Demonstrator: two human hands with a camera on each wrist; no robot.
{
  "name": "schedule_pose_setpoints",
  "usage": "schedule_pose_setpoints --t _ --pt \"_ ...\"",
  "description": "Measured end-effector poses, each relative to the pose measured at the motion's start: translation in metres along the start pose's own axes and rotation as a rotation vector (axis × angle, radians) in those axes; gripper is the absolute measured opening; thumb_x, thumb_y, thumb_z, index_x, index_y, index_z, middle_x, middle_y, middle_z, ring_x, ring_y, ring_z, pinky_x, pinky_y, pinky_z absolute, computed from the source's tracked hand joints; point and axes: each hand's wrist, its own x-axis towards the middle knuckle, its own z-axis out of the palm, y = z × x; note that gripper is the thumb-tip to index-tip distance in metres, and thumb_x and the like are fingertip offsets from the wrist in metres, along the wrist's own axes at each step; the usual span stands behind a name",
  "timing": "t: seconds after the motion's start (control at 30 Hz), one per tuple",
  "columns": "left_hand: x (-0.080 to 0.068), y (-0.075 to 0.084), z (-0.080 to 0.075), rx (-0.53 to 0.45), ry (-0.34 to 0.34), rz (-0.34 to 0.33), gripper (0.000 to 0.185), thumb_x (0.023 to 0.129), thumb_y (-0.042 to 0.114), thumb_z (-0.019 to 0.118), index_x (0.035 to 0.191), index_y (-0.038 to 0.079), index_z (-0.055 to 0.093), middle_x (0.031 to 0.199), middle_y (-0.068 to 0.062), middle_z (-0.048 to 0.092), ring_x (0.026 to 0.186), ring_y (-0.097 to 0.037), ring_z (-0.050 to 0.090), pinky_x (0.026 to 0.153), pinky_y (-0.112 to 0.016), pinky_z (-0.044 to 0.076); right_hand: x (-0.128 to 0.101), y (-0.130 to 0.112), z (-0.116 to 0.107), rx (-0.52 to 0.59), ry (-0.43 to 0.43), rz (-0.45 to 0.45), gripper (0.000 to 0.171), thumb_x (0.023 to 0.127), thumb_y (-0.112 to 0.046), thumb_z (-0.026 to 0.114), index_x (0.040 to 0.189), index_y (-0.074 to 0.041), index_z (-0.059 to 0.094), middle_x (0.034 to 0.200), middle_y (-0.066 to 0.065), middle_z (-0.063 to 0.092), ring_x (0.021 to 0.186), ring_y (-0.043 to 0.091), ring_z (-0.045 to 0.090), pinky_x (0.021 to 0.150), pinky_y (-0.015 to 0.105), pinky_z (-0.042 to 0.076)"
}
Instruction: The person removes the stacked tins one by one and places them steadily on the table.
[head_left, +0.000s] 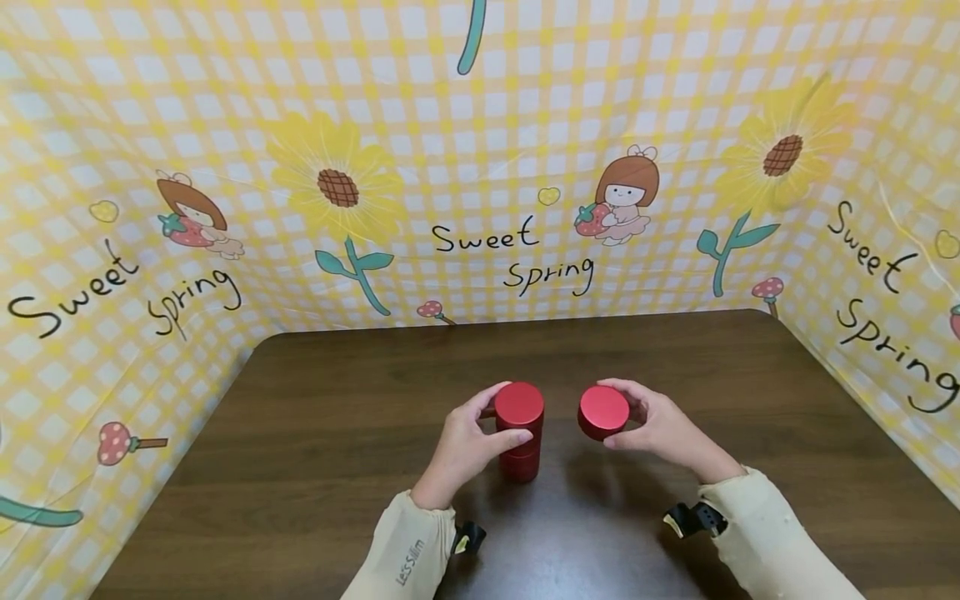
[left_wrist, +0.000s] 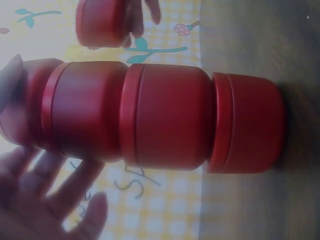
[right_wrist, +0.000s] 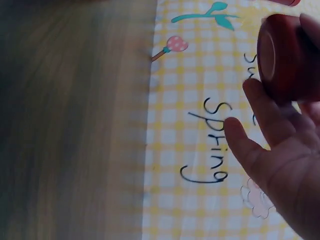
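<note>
The left hand [head_left: 468, 433] curls its thumb and fingers round the top of a stack of red canisters [head_left: 519, 462], while the right hand [head_left: 663, 425] grips a single red canister [head_left: 603, 408] between thumb and fingers, off the table and just beside the stack's top, not touching it. The two hands are apart. The stack stands upright on the table [head_left: 337, 417], and the left wrist view shows four canisters in it, one on another, the uppermost partly covered by the hand. As far as one can judge, the work is near one end of its course: four pieces are stacked and a fifth is separate, though whether it is being added or taken away cannot be told. Each canister of the stack's lower three has a seam near its top, probably a lid's edge; the stack's top and the held piece look closed from above, so whether anything lies inside is hidden. Farther out, beyond the dark wooden tabletop, hangs a yellow checked cloth [head_left: 480, 150] printed with flowers and "Sweet Spring".
</note>
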Motion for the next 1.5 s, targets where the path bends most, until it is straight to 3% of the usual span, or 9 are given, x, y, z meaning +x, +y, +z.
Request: schedule_pose_setpoints --t 0.17,0.27,0.5,0.73,0.87,1.13,1.5 --pt "0.0 0.0 0.002 -0.004 -0.002 0.003 0.062 0.077 0.019 0.081 0.133 0.006 0.056 0.114 -0.011 0.065 0.103 -0.029 0.058 0.085 -0.05 0.049 0.001 0.012 -0.007 0.012 -0.149 -0.016 0.065 0.076 -0.004 0.076 0.132 0.01 0.045 0.116 0.023 0.058 0.099 0.005 0.059 0.085 0.024 0.049" --pt "0.0 0.0 0.003 -0.004 -0.001 -0.001 0.062 0.077 0.019 0.081 0.132 0.006 0.056 0.115 -0.011 0.065 0.103 -0.029 0.058 0.085 -0.051 0.048 0.002 0.019 -0.009 0.05 -0.192 -0.006 0.065 0.077 -0.002 0.076 0.131 0.013 0.043 0.116 0.022 0.058 0.098 0.006 0.059 0.084 0.025 0.049" --pt "0.0 -0.001 0.002 0.007 -0.001 -0.011 0.062 0.077 0.02 0.081 0.133 0.007 0.056 0.116 -0.01 0.064 0.103 -0.028 0.057 0.083 -0.046 0.05 0.003 0.03 -0.013 0.116 -0.234 0.056 0.068 0.077 0.0 0.075 0.133 0.013 0.04 0.119 0.022 0.056 0.099 0.007 0.058 0.082 0.027 0.05" --pt "-0.001 0.0 0.0 -0.003 0.004 -0.005 0.062 0.077 0.019 0.081 0.132 0.006 0.056 0.115 -0.011 0.065 0.102 -0.028 0.057 0.084 -0.05 0.049 0.005 0.035 -0.017 0.123 -0.304 0.106 0.068 0.076 0.004 0.074 0.133 0.014 0.038 0.119 0.02 0.056 0.099 0.01 0.057 0.083 0.026 0.049" --pt "-0.002 0.0 -0.001 -0.012 0.009 0.0 0.062 0.076 0.018 0.081 0.131 0.005 0.057 0.113 -0.01 0.065 0.101 -0.028 0.057 0.084 -0.051 0.048 0.007 0.041 -0.017 0.081 -0.359 0.114 0.065 0.076 0.002 0.074 0.131 0.012 0.04 0.117 0.017 0.056 0.099 0.012 0.056 0.083 0.025 0.047" --pt "-0.001 -0.001 -0.001 0.004 -0.002 0.01 0.061 0.076 0.018 0.081 0.131 0.006 0.057 0.113 -0.01 0.065 0.101 -0.027 0.058 0.08 -0.039 0.05 0.009 0.05 -0.018 0.019 -0.4 0.135 0.063 0.073 0.003 0.075 0.128 0.009 0.044 0.115 0.014 0.057 0.1 0.017 0.053 0.083 0.027 0.046" --pt "0.0 0.0 -0.002 0.005 -0.002 0.009 0.06 0.076 0.018 0.081 0.13 0.006 0.057 0.113 -0.009 0.066 0.101 -0.027 0.058 0.079 -0.038 0.05 0.012 0.053 -0.014 0.01 -0.436 0.15 0.062 0.071 0.004 0.077 0.125 0.008 0.047 0.112 0.013 0.059 0.1 0.024 0.053 0.083 0.028 0.045"
